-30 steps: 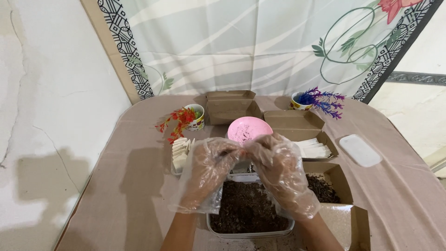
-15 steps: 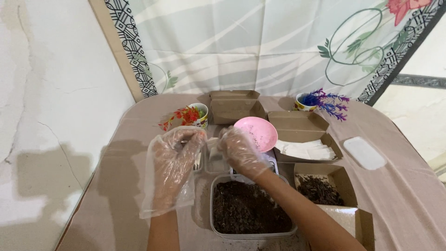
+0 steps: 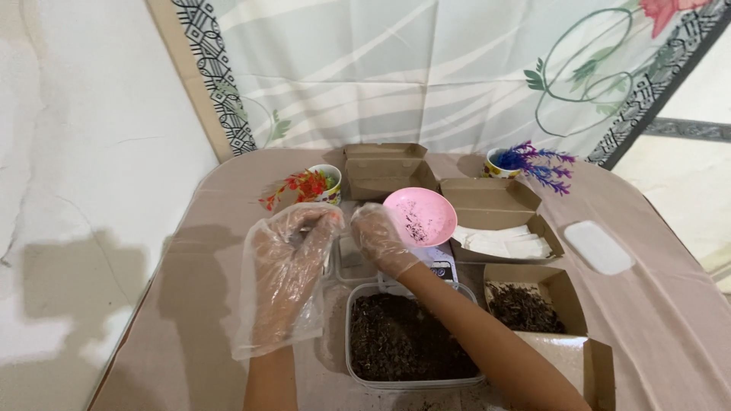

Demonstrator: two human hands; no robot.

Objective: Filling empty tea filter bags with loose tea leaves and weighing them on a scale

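Both hands wear loose clear plastic gloves. My left hand (image 3: 285, 266) lies over a small tray of white sachets, which it hides, with its fingers curled toward the middle. My right hand (image 3: 379, 237) reaches across to the left, fingertips down over a small clear tray (image 3: 351, 264) and close to the left fingertips. The gloves hide whether either hand pinches anything. Just behind the right hand sits a pink bowl (image 3: 421, 217) with dark specks. A clear tub of dark crumbly material (image 3: 403, 342) lies under my right forearm.
A brown box of white sachets (image 3: 506, 242), a brown box of dark material (image 3: 525, 304) and a white lid (image 3: 598, 247) lie to the right. At the back stand a shut brown box (image 3: 384, 171), a red-flower cup (image 3: 316, 185) and a purple-flower cup (image 3: 525, 161).
Both hands moved left and away from me, off the tub. They parted, the left swinging over the sachet tray. The right hand stretched out across the small clear tray.
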